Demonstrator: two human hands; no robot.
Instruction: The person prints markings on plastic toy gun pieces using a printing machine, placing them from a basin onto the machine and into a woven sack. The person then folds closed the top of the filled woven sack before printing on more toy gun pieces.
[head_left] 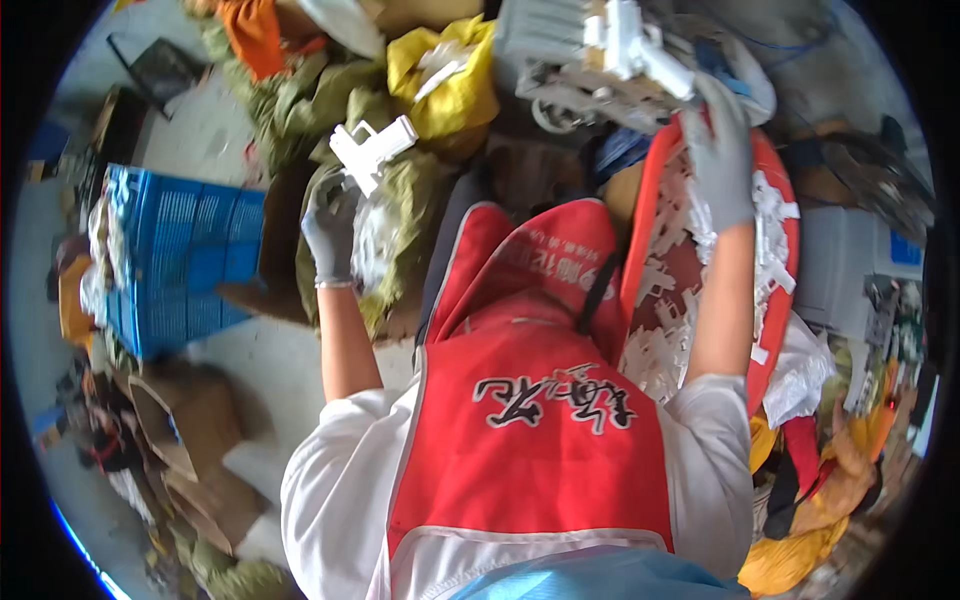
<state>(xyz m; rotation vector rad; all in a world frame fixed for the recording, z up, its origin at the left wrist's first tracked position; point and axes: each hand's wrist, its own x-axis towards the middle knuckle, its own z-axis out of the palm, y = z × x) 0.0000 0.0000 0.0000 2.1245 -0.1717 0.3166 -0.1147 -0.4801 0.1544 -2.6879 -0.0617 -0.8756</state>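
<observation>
My left hand (328,230), in a pale grey glove, is above an olive woven sack (415,205) that holds white pieces. At its fingertips is a white pistol-shaped plastic piece (372,150); the grip is partly blurred. My right hand (722,165), gloved too, reaches forward over a red oval tub (783,240). Its fingers close on the end of a white plastic piece (660,72), also pistol-like, on the grey machine (545,40). Many small white plastic parts (655,340) lie loose in the tub, under my right forearm.
A blue plastic crate (185,260) stands at the left, with open cardboard boxes (185,415) nearer me. A yellow bag (440,85) with white pieces is beyond the sack. Grey bins (835,265) and yellow cloth (800,555) are at the right.
</observation>
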